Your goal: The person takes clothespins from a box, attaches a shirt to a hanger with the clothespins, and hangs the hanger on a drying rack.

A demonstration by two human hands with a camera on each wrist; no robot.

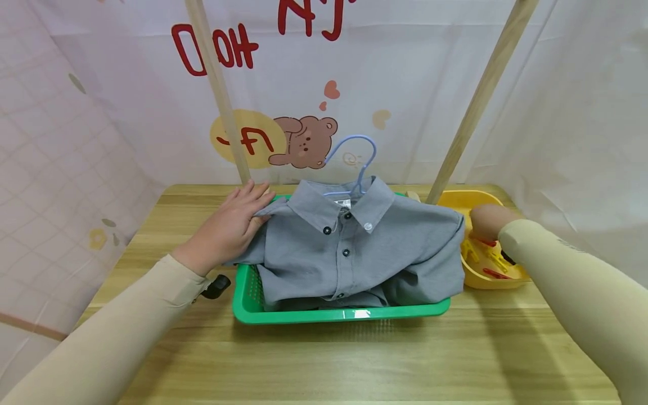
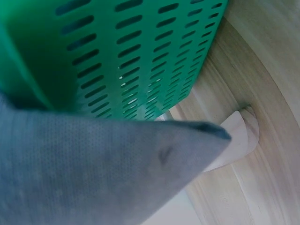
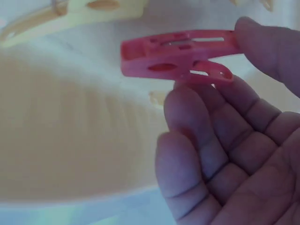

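A grey button-up shirt (image 1: 314, 247) lies over a green basket (image 1: 339, 316), a blue hanger (image 1: 360, 169) rising from its collar. My left hand (image 1: 230, 230) holds the shirt at its left shoulder, the cloth between thumb and fingers. In the left wrist view, grey cloth (image 2: 103, 164) hangs before the slotted basket wall (image 2: 140, 56); the fingers are out of sight there. At the right, my right hand (image 1: 488, 221) is inside a yellow basin (image 1: 498, 282). The right wrist view shows it pinching a red clothespin (image 3: 164, 58) between thumb and fingers.
More clothespins lie in the basin, including a yellow one (image 1: 498, 257) and a red one (image 1: 495, 274). Two wooden poles (image 1: 217, 90) (image 1: 478, 107) stand behind the basket. A printed white curtain (image 1: 415, 84) hangs at the back of the wooden table (image 1: 324, 365).
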